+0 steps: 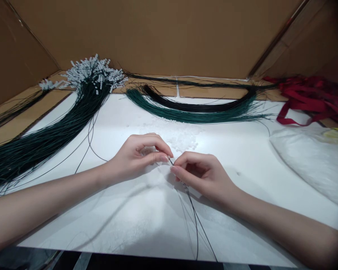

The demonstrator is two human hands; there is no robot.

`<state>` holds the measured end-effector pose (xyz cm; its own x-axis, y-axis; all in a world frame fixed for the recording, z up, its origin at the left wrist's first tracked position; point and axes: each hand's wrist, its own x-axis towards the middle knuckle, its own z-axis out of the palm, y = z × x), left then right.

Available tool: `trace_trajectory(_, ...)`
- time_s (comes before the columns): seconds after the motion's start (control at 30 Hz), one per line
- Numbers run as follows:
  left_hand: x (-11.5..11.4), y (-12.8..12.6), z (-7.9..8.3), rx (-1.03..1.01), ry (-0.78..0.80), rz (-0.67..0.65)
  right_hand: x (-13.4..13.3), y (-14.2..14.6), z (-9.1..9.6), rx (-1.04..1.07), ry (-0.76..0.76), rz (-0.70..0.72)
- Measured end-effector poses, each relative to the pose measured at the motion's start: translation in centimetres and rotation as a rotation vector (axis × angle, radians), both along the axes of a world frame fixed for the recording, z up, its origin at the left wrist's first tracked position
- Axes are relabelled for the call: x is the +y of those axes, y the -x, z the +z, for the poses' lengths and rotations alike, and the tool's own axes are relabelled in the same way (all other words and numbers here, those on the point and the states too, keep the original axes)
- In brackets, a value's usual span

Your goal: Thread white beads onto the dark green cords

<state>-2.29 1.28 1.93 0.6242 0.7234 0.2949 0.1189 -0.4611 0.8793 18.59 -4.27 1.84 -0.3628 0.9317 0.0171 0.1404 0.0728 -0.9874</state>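
Cardboard walls (169, 37): enclosed the workspace at the back and both sides.
White board (259, 157): lay flat beneath the hands as the work surface.
Beaded bundle (56, 123): a thick sheaf of dark green strands swept along the left, its far ends crowded with small white beads; these pieces looked finished, though they could not be counted.
Clear plastic bag (312, 157): rested at the right edge, its contents too blurred to tell.
Bare strands: a green bunch (191, 116) and a black bunch (197, 107) curved along the back with no beads showing, so a good share seemed left undone.
Red ribbon (307, 97): sat heaped in the back right corner.
Right hand (202, 172): thumb and forefinger were closed in a pinch around the dark strands.
Left hand (146, 152): thumb and forefinger met at the strands' upper tip, where a pale speck might have been a bead.
Dark strands (195, 215): slanted from between the hands to the near edge, with a few white beads just below the right hand; this piece appeared only partly beaded.
Loose beads (186, 138): scattered white just beyond the hands, not yet threaded.
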Motion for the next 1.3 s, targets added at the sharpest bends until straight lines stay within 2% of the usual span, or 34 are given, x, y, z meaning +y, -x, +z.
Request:
trace_trajectory(0.87, -0.11, -0.20, 0.27, 0.006, 0.037, -0.038, 0.04, 0.00, -0.17, -0.047, -0.036, 0.020)
trace_trajectory(1.07, -0.02, -0.10, 0.30, 0.032, -0.007, -0.047, -0.05, -0.06, -0.16, -0.049, -0.038, 0.029)
trace_trajectory(1.3, 0.13, -0.18, 0.12, 0.085, -0.135, -0.040, -0.08, 0.01, -0.13, -0.047, -0.016, 0.032)
